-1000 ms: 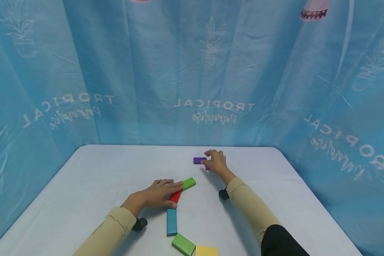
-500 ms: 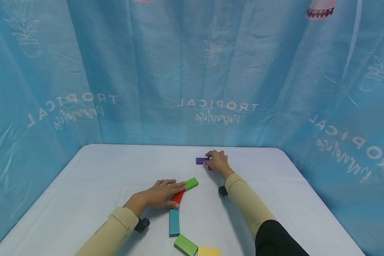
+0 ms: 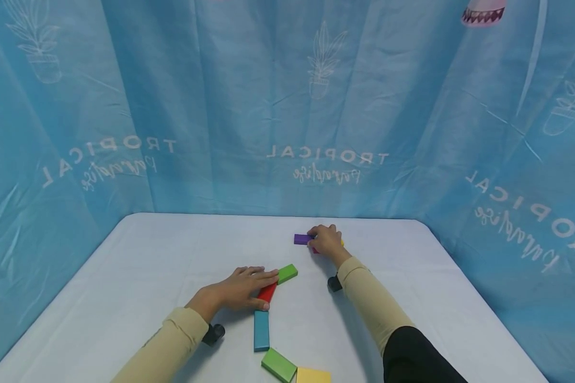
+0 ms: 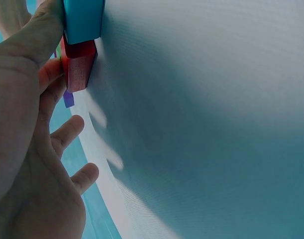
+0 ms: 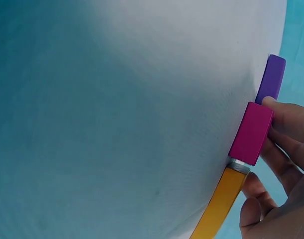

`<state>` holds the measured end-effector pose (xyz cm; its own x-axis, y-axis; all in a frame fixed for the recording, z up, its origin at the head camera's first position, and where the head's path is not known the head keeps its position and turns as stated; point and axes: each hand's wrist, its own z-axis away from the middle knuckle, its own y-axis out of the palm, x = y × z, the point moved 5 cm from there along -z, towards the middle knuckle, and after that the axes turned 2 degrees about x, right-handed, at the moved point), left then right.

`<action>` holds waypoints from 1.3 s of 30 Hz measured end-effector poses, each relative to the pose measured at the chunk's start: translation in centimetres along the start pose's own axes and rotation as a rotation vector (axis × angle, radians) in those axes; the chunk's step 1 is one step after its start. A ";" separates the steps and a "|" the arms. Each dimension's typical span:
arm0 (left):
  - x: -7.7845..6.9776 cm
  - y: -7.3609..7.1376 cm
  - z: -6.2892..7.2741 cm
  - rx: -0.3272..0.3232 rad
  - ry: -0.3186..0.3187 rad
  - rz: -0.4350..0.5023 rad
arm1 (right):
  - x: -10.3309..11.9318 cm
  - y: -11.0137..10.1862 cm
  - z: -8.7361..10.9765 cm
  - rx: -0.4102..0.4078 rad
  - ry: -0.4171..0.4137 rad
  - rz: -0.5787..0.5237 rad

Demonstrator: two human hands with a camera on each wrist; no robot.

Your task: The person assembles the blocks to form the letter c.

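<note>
My left hand (image 3: 239,289) spans a red block (image 3: 267,293), thumb at its near end and index finger at its far end. In the left wrist view, the red block (image 4: 79,67) stands against a blue block (image 4: 83,20); the last two fingers stick out free. A green block (image 3: 287,273) adjoins the red one's far end. At the back, my right hand (image 3: 327,242) pinches a magenta block (image 5: 252,133), with the thumb where it meets a purple block (image 5: 271,78). A yellow-orange block (image 5: 219,204) lies beyond its other end, mostly hidden by the hand in the head view.
Nearer me, the blue block (image 3: 261,331) leads to another green block (image 3: 279,365) and a pale yellow block (image 3: 313,375), cut off by the frame. A small silvery piece (image 5: 240,166) shows between magenta and yellow-orange. The white table (image 3: 172,250) ends at a blue curtain (image 3: 239,106).
The head view has shifted slightly, so everything sits a little further right. A yellow edge now shows beside the right hand. Both hands stay at their blocks.
</note>
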<state>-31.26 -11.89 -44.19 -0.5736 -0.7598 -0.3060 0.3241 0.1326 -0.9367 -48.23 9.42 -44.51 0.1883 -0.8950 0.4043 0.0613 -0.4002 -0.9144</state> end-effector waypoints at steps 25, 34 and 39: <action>0.0 -0.1 -0.2 0.002 -0.004 -0.005 | -0.1 -2.6 3.9 -0.104 -0.135 -0.077; 0.1 0.0 0.0 -0.013 0.015 0.001 | -0.4 -1.9 7.0 -0.057 -0.152 -0.075; 0.2 0.1 0.0 -0.014 0.013 0.000 | -0.6 -1.3 8.2 0.002 -0.154 -0.071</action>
<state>-31.35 -12.03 -44.36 -0.5836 -0.7513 -0.3082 0.3135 0.1416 -0.9390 -40.41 12.07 -43.74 0.3317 -0.8238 0.4598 0.0812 -0.4606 -0.8839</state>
